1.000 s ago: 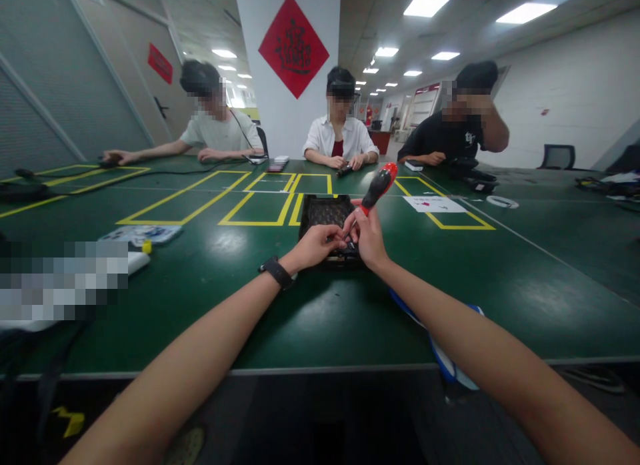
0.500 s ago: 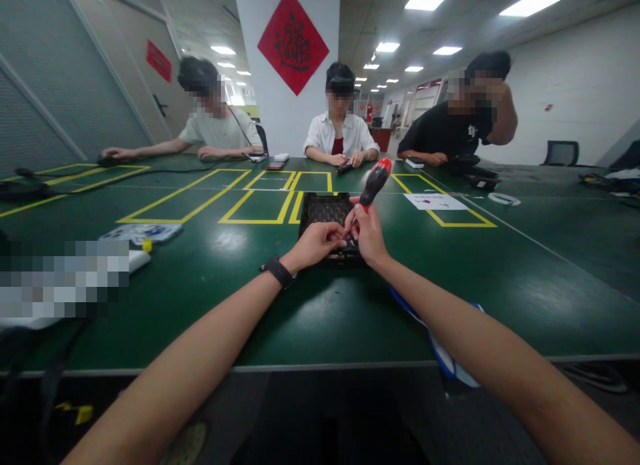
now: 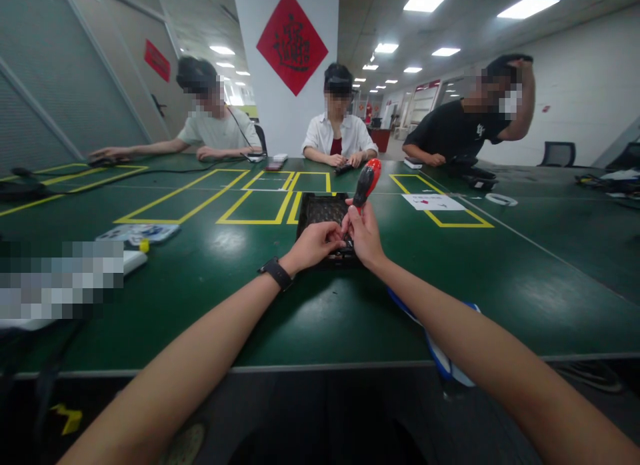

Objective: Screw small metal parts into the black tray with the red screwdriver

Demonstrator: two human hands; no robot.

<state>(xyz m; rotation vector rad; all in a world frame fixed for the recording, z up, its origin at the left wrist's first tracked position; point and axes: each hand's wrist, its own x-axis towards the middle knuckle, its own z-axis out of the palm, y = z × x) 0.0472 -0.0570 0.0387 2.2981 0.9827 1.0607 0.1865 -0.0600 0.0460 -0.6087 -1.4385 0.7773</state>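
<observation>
My right hand point(image 3: 365, 237) is closed around a screwdriver with a red and black handle point(image 3: 365, 182); the handle tilts up and away, and its tip points down into a black tray point(image 3: 323, 213) on the green table point(image 3: 210, 278). My left hand point(image 3: 313, 245), with a dark watch on its wrist, is pinched at the screwdriver's tip over the tray's near edge. What its fingers pinch is too small to make out.
Three other people sit at the far side of the table with small items in front of them. Yellow tape rectangles point(image 3: 255, 208) mark the tabletop. A white paper point(image 3: 433, 202) lies right of the tray, a blue-and-white object point(image 3: 440, 358) under my right forearm, packets point(image 3: 137, 233) to the left.
The screwdriver handle has swung slightly left and more upright. Both hands stay at the tray's near edge. The person at the far right has raised an arm behind the head.
</observation>
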